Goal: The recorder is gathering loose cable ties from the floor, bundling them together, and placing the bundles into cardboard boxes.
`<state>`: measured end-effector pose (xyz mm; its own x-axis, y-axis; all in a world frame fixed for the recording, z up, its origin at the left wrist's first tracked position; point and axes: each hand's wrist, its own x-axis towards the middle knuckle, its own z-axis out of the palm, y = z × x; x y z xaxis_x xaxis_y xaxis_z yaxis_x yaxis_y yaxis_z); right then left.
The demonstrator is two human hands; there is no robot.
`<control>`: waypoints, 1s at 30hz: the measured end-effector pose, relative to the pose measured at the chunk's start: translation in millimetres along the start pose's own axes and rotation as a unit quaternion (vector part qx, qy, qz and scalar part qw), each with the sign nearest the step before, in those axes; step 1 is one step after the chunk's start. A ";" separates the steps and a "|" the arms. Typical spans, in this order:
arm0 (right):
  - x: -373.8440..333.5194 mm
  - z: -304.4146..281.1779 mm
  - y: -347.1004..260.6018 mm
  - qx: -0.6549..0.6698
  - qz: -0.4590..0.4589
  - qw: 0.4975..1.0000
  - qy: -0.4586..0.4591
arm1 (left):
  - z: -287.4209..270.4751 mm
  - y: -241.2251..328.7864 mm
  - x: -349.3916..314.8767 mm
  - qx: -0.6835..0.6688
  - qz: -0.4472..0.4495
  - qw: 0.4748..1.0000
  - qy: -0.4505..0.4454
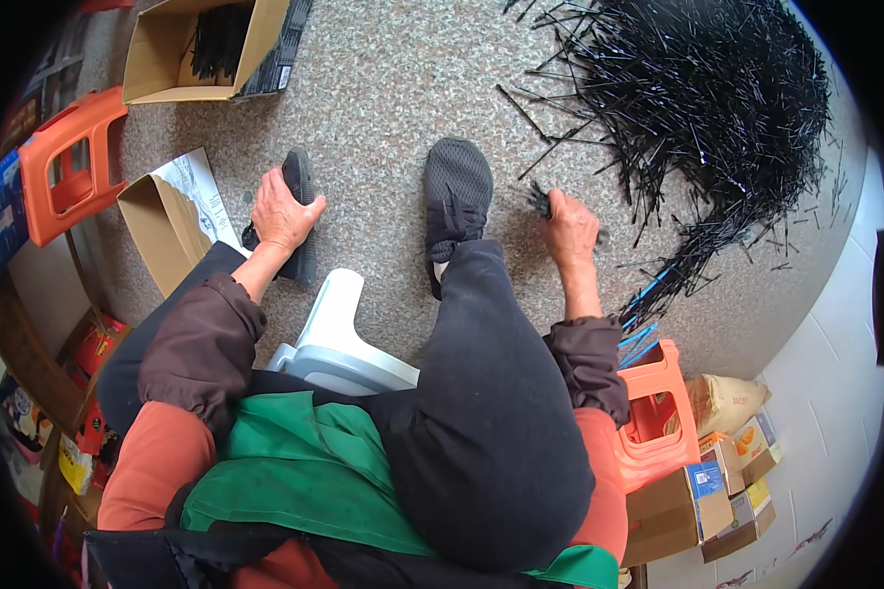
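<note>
My right hand is closed in a fist around a small bundle of thin black sticks; their ends poke out past the thumb side. The rest of the bundle is hidden by the fingers. My left hand hovers by or rests at my left shoe, thumb apart from the fingers, with nothing visible in it. A large loose pile of the same thin black sticks lies on the speckled floor at the far right, with a narrower tail trailing nearer to me.
At the far left an open cardboard box contains black sticks. A smaller carton lies nearer. Orange stools stand left and right. A white stool sits between my legs. Blue strips and cartons are at right.
</note>
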<state>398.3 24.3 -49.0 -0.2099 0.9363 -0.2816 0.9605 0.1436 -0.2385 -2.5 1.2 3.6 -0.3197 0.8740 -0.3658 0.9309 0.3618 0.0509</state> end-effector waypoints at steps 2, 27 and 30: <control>21.0 -7.7 4.2 -0.029 -0.023 0.999 0.021 | 0.6 -0.6 0.0 0.004 0.003 1.000 0.000; 63.1 -8.2 3.5 0.307 0.260 0.889 0.218 | -0.2 -3.5 -0.7 -0.008 0.004 1.000 0.003; 91.0 -16.2 7.5 0.225 0.258 0.916 0.208 | -0.1 0.7 -0.2 -0.011 0.005 1.000 0.003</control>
<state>389.4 115.8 -61.3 0.4290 0.8968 -0.1087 0.7198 -0.4121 -0.5586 -1.8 1.3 3.8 -0.3115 0.8799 -0.3589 0.9299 0.3600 0.0756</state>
